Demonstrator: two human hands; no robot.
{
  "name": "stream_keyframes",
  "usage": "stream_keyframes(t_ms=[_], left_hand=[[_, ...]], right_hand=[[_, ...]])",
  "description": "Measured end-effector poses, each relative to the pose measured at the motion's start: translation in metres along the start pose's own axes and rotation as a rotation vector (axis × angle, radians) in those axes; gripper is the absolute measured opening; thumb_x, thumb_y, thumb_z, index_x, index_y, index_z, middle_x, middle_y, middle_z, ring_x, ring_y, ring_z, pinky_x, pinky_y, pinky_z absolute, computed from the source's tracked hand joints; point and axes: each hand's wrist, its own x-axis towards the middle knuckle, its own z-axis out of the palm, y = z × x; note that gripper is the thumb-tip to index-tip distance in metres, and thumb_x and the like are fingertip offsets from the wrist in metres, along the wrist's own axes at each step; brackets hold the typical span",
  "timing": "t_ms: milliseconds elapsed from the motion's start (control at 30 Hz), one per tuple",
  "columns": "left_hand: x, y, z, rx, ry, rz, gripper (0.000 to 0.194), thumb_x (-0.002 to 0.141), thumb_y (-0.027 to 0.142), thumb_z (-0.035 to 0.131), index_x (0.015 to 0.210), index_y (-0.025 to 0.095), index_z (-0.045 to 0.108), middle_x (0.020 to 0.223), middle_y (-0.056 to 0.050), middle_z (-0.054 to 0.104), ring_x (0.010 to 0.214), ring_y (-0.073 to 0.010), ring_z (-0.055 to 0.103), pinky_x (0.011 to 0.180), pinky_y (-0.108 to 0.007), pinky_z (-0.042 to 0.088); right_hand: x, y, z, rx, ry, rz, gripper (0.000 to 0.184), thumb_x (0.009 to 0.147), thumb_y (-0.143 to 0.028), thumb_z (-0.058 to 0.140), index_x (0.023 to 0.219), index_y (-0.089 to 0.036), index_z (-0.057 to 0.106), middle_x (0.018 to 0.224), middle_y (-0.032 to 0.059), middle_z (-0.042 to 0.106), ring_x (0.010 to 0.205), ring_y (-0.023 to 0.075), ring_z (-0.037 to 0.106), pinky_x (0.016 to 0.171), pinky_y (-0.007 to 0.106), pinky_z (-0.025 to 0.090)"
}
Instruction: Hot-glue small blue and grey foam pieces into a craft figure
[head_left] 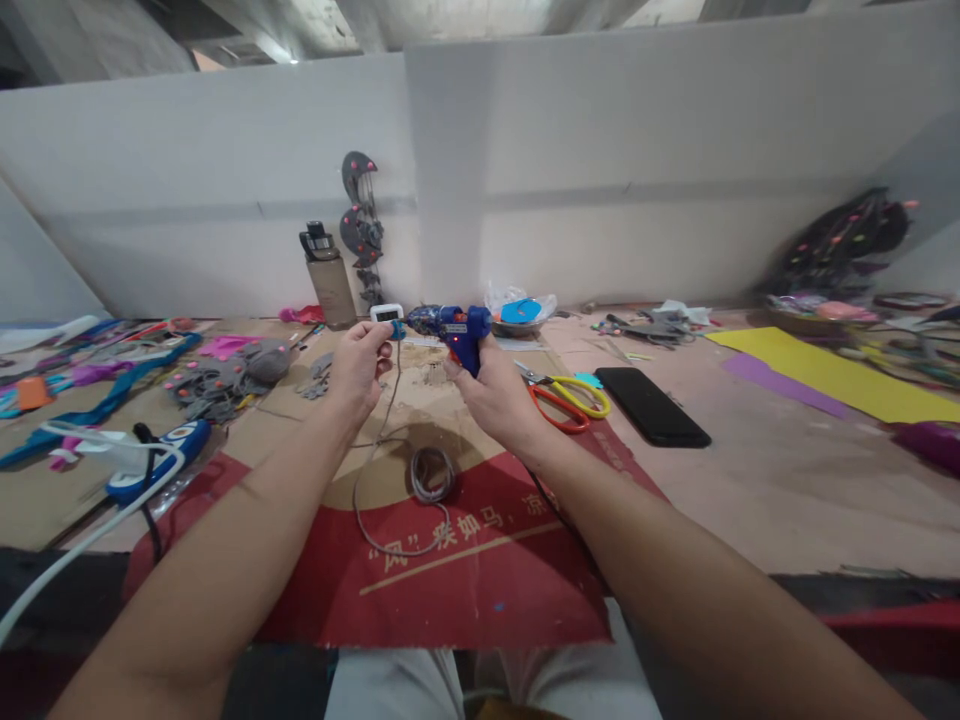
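Observation:
My right hand is wrapped round the handle of a blue hot glue gun, whose nozzle points left. My left hand pinches a small blue piece close to the nozzle; whether the two touch I cannot tell. From that piece a grey cord hangs down to a loose coil on the red and tan cardboard. Scissors with red and yellow handles lie right of my right hand, beside a black phone.
A bottle stands at the back, near a hanging string of grey felt shapes. A power strip with a white cable lies left. Yellow sheet and purple sheet lie right. Grey pieces are heaped left.

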Motion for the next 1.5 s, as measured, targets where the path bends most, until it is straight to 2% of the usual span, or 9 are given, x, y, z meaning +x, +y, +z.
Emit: stream_keyframes(t_ms=[400,933,1500], left_hand=[[-0.0005,0.0033,0.0002,0.002,0.013,0.02,0.018,0.058,0.021,0.068,0.062,0.016,0.051,0.052,0.005,0.042,0.046,-0.0053,0.037,0.038,-0.016,0.021],[-0.0003,0.0023,0.0008,0.07,-0.001,0.082,0.016,0.061,0.022,0.067,0.062,0.016,0.052,0.051,0.004,0.043,0.046,-0.0057,0.037,0.039,-0.016,0.022],[0.0008,0.0032,-0.0001,0.053,0.014,0.071,0.017,0.06,0.023,0.067,0.062,0.017,0.052,0.05,0.004,0.043,0.045,-0.0058,0.038,0.038,-0.017,0.022]], right_hand=[[-0.0007,-0.0014,0.0001,-0.026,0.015,0.015,0.033,0.081,-0.027,0.05,0.113,-0.017,0.05,0.096,0.0095,0.062,0.084,0.023,0.057,0.08,0.041,0.045],[-0.0009,-0.0036,-0.0009,-0.011,0.017,0.021,0.027,0.081,-0.026,0.05,0.107,-0.017,0.051,0.096,0.009,0.063,0.085,0.0224,0.057,0.081,0.039,0.044],[-0.0017,-0.0056,-0.0018,-0.025,0.013,0.024,0.033,0.082,-0.027,0.049,0.113,-0.017,0.049,0.097,0.01,0.062,0.082,0.0223,0.057,0.079,0.039,0.045]])
